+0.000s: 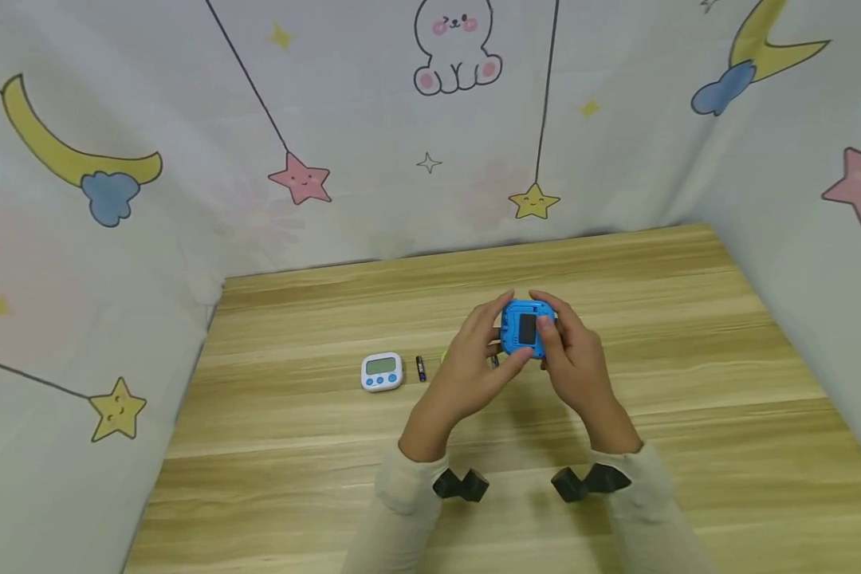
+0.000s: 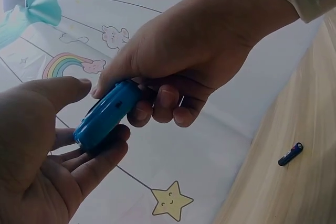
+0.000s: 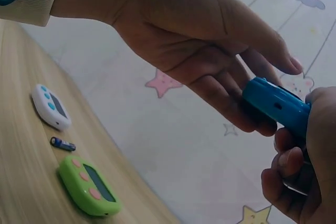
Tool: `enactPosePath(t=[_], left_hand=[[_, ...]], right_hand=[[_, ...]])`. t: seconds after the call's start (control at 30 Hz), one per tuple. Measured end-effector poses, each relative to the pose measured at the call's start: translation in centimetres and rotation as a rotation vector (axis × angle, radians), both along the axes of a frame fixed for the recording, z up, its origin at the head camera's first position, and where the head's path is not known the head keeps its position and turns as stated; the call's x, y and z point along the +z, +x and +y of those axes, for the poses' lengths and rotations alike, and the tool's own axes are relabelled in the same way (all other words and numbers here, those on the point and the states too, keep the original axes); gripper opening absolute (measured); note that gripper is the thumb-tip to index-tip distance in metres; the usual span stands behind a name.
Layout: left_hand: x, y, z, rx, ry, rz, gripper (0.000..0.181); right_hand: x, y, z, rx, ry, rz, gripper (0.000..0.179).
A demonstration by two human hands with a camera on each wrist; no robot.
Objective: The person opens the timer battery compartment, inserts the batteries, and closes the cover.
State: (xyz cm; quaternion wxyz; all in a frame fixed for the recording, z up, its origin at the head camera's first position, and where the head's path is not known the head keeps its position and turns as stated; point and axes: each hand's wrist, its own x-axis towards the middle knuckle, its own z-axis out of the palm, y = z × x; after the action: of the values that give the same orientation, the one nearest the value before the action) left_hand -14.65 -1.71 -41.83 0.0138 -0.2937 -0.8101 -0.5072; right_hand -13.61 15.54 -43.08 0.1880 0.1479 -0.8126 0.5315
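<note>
Both hands hold a blue digital timer [image 1: 513, 339] above the table, its back with a dark rectangular panel turned up. My right hand [image 1: 581, 363] grips its right side, thumb lying on the back and fingers curled behind. Around the left side, my left hand [image 1: 466, 367] has its fingers under and behind the casing. The left thumb [image 2: 65, 90] stretches out over the timer, apart from it in the left wrist view. Below the right fingers in the right wrist view shows a dark thing with a pale edge [image 3: 296, 188]; I cannot tell what it is.
On the wooden table [image 1: 280, 494] left of the hands lie a white timer [image 1: 382, 372] with blue buttons and a small battery [image 1: 420, 368]. A green timer [image 3: 86, 187] is mostly hidden behind the left hand in the head view. Another battery [image 2: 290, 154] lies on the wood.
</note>
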Motion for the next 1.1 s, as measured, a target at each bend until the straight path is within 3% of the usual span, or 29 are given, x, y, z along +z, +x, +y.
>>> enactPosePath(t=[0.23,0.43,0.57,0.7,0.93,1.0,1.1], left_hand=[[-0.8,-0.6,-0.1,0.035,0.044,-0.12,0.056],[-1.6,-1.2,-0.2,0.007,0.107,-0.186,0.049],[-2.7,-1.5,-0.6,-0.005,0.154,-0.259,0.046],[-4.2,-1.6,-1.3,0.005,0.197,-0.325,0.046],[-7.1,-1.5,-2.6,0.042,0.341,-0.483,0.049],[-7.5,-1.6,-2.8,0.044,0.363,-0.511,0.05],[-7.0,-1.4,-2.9,0.044,0.377,-0.537,0.051]], right_hand=[[-1.6,-0.6,0.5,0.07,0.041,-0.016,0.04],[-2.3,-0.9,0.4,0.074,0.039,-0.031,0.033],[-3.1,-1.3,0.1,0.05,0.04,-0.091,0.025],[-4.4,-1.7,-0.7,0.02,0.069,-0.181,0.028],[-6.5,-1.9,-2.2,0.062,0.088,-0.322,0.037],[-7.0,-1.9,-2.5,0.062,0.069,-0.334,0.037],[-7.7,-1.9,-2.7,0.052,0.029,-0.325,0.035]])
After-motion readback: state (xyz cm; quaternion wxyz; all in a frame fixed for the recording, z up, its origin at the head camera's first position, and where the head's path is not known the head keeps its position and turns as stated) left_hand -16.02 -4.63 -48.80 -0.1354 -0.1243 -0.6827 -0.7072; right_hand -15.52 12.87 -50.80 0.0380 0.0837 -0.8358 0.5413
